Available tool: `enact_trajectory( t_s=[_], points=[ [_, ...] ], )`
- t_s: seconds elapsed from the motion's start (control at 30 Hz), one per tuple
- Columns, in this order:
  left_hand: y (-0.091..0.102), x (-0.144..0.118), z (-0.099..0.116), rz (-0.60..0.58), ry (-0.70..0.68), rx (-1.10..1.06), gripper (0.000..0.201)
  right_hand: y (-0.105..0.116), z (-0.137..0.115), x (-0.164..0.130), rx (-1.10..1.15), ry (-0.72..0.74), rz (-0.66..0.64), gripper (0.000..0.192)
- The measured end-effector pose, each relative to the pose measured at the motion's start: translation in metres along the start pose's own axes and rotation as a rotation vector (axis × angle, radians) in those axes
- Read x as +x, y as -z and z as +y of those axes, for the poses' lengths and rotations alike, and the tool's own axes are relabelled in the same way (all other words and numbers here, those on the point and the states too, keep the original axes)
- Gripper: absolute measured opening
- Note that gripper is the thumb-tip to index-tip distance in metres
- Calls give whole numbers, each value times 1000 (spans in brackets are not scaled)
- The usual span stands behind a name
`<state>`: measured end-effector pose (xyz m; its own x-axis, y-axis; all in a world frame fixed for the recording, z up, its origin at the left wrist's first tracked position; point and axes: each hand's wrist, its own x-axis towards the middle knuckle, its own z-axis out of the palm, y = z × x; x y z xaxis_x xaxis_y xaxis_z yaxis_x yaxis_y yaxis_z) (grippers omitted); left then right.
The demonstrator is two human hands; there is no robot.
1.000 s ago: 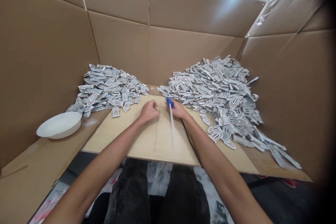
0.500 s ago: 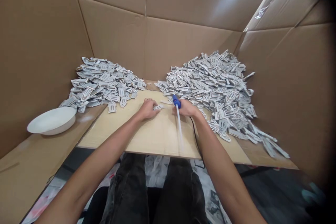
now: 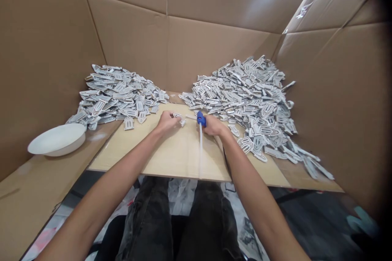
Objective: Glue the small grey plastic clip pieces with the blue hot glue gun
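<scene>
Compared with half a second ago, your left hand (image 3: 167,121) has shifted slightly toward the far edge of the board (image 3: 177,153), and the small white piece (image 3: 178,117) it pinches now sits raised off the board at your fingertips rather than lying flat. Your right hand (image 3: 213,126) remains closed around the blue-tipped glue gun (image 3: 201,118), whose pale stick (image 3: 200,147) trails back toward the near edge of the board. The nozzle sits just beside the held piece; contact cannot be confirmed.

The white bowl (image 3: 55,140) rests on the cardboard shelf near the left wall; nothing shows inside it. The left pile (image 3: 118,96) of white pieces lies at the far left corner, beyond the bowl. The right pile (image 3: 249,98) fills the far right corner and spills along the right edge toward you. Both piles lie inside the tall cardboard walls (image 3: 214,4).
</scene>
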<state>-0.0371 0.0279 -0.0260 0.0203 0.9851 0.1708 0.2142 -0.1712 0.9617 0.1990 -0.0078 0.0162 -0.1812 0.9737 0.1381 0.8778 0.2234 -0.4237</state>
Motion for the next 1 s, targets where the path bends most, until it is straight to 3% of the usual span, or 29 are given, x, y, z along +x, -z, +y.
enact_trajectory(
  t_s=[0.13,0.37,0.47,0.77,1.0],
  points=[
    [-2,-2,8,-29,104,-92,9,3,-1,-1,124,24,3,23],
    [-8,-19,25,-383,162,-438,16,-13,-20,3,635,104,159,26],
    [-10,-22,25,-476,167,-508,22,-22,-29,5,796,144,226,31],
    [-9,-20,26,-427,109,-507,35,-24,-34,5,817,155,221,23],
    [-11,-19,23,-295,91,-421,39,-25,-32,4,716,197,145,23]
  ],
)
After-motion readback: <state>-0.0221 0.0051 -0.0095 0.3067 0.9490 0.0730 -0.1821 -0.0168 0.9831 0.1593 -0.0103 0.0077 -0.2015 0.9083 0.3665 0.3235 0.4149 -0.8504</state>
